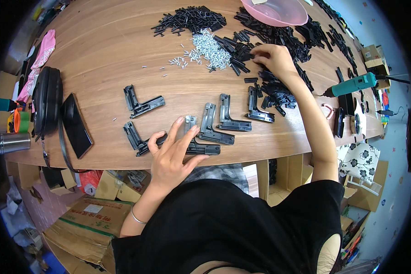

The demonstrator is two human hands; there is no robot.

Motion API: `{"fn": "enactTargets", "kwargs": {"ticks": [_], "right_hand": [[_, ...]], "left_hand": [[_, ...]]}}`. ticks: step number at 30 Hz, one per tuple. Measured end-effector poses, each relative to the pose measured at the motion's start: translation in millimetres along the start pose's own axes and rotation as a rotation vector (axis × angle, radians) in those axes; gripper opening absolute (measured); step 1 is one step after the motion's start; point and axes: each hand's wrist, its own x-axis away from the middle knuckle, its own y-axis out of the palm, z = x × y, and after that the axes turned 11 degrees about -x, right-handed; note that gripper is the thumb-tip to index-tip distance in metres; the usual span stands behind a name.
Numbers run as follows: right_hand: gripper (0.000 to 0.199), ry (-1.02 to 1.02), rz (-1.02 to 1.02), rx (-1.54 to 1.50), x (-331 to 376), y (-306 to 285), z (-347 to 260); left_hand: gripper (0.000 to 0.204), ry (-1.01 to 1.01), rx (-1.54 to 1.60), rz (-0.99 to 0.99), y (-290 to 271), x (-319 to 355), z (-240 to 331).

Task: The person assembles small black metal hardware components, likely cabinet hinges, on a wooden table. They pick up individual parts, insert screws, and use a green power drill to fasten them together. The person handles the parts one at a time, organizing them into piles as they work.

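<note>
Fingers spread, my left hand [171, 157] rests over a black L-shaped, pistol-like plastic half-shell [205, 149] near the table's front edge; its fingertips touch the shell. Several similar shells lie around it, one [144, 102] farther back on the left and one [259, 107] at the right end of the row. My right hand [276, 59] is stretched out to a heap of small black plastic parts [236, 48]. Its fingertips are drawn together at the heap's right side, and what lies between them is hidden. Left of that heap is a pile of small silver screws [209, 48].
More black parts [189, 19] are heaped at the back. A pink basin [278, 11] stands among them. At right hangs a teal electric screwdriver [354, 85]. A black case [48, 100], a phone [76, 125] and a metal cup [13, 143] are at left. Cardboard boxes [84, 223] stand below.
</note>
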Motion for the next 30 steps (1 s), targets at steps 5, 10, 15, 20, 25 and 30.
{"fn": "enactTargets", "kwargs": {"ticks": [5, 10, 15, 20, 25, 30], "right_hand": [[0.019, -0.083, 0.022, 0.191, 13.1, -11.1, 9.5], [0.016, -0.206, 0.062, 0.276, 12.4, -4.4, 11.9], [0.015, -0.380, 0.116, 0.246, 16.2, -7.6, 14.6], [0.016, -0.255, 0.277, 0.110, 37.0, -2.1, 10.0], [0.018, -0.269, 0.170, 0.191, 26.7, -4.3, 15.1], [0.027, -0.105, 0.095, 0.068, 15.3, 4.2, 2.4]], "left_hand": [[0.066, -0.002, -0.015, -0.001, 0.2, 0.9, 0.6], [0.067, 0.008, -0.015, -0.007, 1.0, -0.4, -0.1], [0.066, -0.016, -0.007, -0.007, -1.3, -1.5, 1.5], [0.068, -0.011, -0.063, -0.067, -1.4, -5.1, 4.8], [0.072, -0.002, -0.037, -0.057, -2.2, -1.5, 4.7], [0.073, -0.020, 0.000, -0.019, -5.8, 2.8, 1.4]]}}
